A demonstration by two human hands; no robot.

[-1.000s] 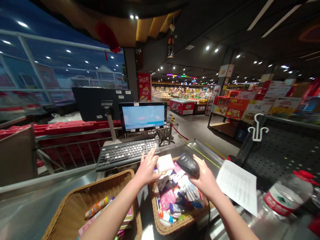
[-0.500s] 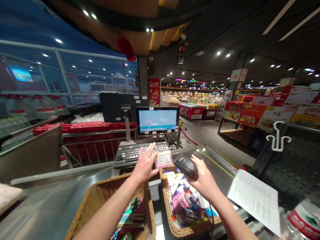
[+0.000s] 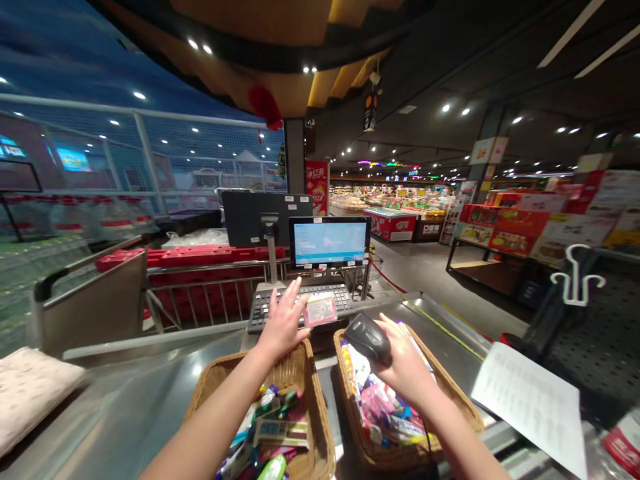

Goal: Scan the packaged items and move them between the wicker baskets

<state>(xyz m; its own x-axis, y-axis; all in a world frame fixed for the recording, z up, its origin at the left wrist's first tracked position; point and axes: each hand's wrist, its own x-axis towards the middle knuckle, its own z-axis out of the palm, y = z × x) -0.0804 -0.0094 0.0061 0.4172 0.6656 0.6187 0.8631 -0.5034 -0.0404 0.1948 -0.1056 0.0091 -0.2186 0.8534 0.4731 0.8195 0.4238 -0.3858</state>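
Note:
My left hand [image 3: 283, 322] is over the keyboard [image 3: 260, 313], holding a small pink-edged packet [image 3: 321, 310] with a printed white label at its thumb side. The label faces up towards me; the exact grip is partly hidden. My right hand [image 3: 400, 357] is wrapped round a black handheld barcode scanner [image 3: 368, 337], its nose pointing left towards the packet. Under my right hand stands a wicker basket [image 3: 345, 400] full of small colourful packages. Beneath my left forearm is another wicker basket [image 3: 320, 427] with several small packaged items in its lower part.
Behind the keyboard stands a lit screen [image 3: 330, 241], with a dark monitor [image 3: 250, 217] to its left. Printed sheets [image 3: 530, 407] lie on the right of the metal counter [image 3: 130, 400]. A pale cushion-like item [image 3: 35, 393] rests at far left. The scanner's cable [image 3: 428, 437] hangs over the right basket.
The view has turned slightly left. My left hand and the packet have shifted a little left over the keyboard. The scanner stays in my right hand, a bit nearer the right basket's left side.

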